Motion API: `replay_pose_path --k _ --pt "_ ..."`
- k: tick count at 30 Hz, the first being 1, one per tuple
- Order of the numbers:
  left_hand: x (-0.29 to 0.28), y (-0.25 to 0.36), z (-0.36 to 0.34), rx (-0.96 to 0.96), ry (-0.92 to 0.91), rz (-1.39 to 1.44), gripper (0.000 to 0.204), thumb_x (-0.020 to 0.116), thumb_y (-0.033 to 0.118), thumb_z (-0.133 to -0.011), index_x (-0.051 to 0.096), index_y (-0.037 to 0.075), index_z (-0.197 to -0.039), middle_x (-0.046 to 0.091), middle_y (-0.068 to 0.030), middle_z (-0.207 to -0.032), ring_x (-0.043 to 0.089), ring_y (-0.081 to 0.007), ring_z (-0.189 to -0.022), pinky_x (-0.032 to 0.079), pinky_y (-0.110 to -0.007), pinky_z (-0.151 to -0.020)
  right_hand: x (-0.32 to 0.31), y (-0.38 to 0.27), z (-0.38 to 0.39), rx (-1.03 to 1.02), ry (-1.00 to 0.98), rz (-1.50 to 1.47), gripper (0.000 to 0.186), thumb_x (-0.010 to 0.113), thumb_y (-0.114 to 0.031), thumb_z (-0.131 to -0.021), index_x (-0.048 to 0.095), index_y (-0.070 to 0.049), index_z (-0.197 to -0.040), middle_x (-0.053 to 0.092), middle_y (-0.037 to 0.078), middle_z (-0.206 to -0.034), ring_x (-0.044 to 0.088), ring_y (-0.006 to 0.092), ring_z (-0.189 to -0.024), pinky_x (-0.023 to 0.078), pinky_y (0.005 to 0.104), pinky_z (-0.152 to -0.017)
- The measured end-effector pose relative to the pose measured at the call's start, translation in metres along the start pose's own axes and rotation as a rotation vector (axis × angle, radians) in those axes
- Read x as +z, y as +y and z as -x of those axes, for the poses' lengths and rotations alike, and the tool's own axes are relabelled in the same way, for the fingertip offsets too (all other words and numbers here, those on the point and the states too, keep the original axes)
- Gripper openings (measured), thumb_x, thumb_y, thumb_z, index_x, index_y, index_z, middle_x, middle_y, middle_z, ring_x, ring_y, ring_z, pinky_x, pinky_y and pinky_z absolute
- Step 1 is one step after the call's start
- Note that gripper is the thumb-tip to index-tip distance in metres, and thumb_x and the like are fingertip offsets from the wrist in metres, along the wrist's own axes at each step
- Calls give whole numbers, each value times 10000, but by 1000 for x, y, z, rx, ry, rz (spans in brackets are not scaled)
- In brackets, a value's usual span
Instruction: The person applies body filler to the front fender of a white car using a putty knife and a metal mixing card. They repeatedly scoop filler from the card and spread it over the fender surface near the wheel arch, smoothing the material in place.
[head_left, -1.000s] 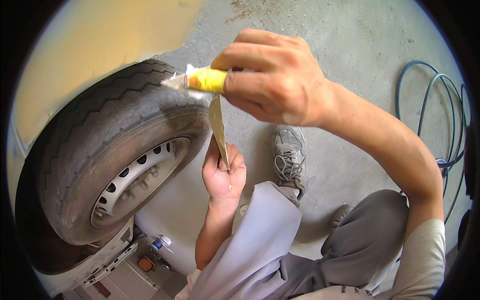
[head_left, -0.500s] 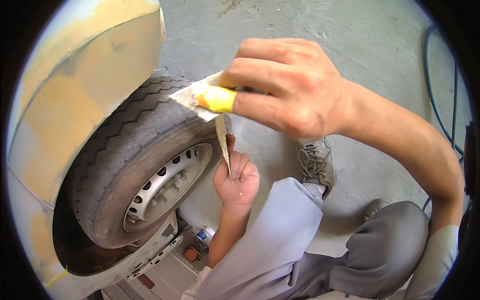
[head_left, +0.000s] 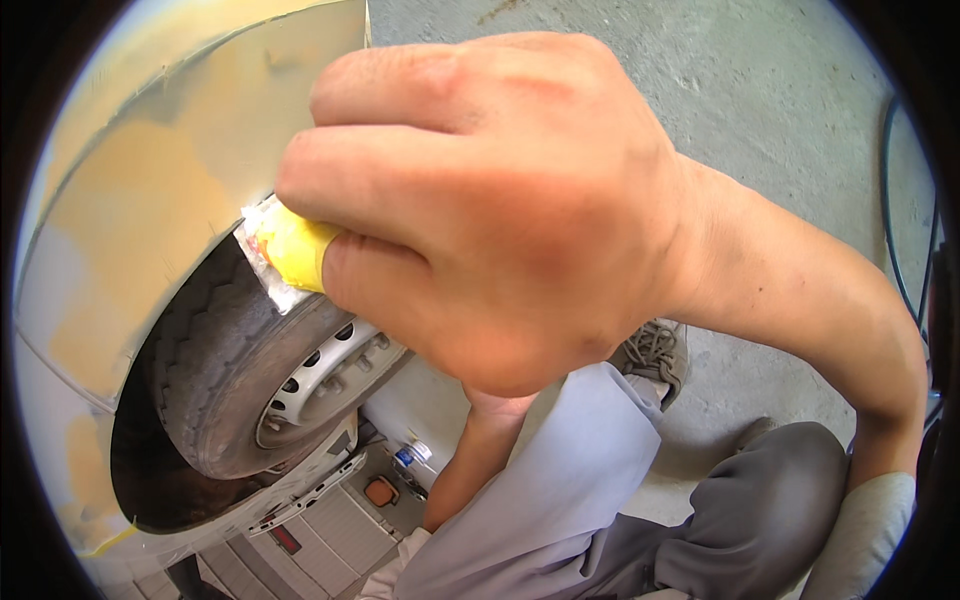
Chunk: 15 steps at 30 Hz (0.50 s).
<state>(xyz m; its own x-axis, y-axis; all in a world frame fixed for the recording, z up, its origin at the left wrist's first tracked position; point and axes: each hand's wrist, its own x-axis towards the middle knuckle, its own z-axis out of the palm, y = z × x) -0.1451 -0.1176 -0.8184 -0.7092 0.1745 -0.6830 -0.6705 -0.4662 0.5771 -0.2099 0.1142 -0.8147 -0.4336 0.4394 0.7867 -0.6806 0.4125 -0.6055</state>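
My right hand (head_left: pixel 500 215) is large in the centre, fingers closed on a thin pale scraper (head_left: pixel 283 295). A yellow wrap (head_left: pixel 298 250), smeared with white and orange, sits around a fingertip there. The scraper is by the wheel-arch edge of the vehicle panel (head_left: pixel 150 190), which has yellow-beige and grey patches; I cannot tell if they touch. Beneath my right hand my left hand (head_left: pixel 495 398) is mostly hidden; only its wrist area and forearm show, and what it holds is hidden. The tyre (head_left: pixel 215 370) and steel wheel (head_left: pixel 315 380) are behind my fingers.
My bent legs in grey trousers (head_left: pixel 760 510) and a shoe (head_left: pixel 655 355) are below, on the concrete floor (head_left: pixel 760 120). A blue hose (head_left: pixel 890 200) lies at the right. A small container (head_left: pixel 410 455) and an orange object (head_left: pixel 380 490) are at the bottom, by grey panels (head_left: pixel 330 525).
My right hand has come closer and moved left toward the panel edge. My left hand, earlier visible holding a thin pale flat piece, is now covered by it. More panel is in view.
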Motion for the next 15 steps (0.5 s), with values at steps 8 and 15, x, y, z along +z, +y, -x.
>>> replay_pose_path --k 8,15 --pt "-31 12 -13 -82 -199 48 243 464 132 -1071 534 90 -842 375 17 -625 323 -88 -576 277 -233 -513 -9 12 8 -48 -53 156 129 730 -172 -704 681 -65 -754 640 31 -848 644 237 -770 512 354 -547" --pt "-32 15 -12 -91 -182 1 221 466 167 -1087 566 18 -1216 373 32 -625 332 -65 -577 279 -221 -523 -19 20 14 -107 -104 175 130 730 -157 -683 653 -68 -738 624 52 -769 660 285 -701 526 405 -552"
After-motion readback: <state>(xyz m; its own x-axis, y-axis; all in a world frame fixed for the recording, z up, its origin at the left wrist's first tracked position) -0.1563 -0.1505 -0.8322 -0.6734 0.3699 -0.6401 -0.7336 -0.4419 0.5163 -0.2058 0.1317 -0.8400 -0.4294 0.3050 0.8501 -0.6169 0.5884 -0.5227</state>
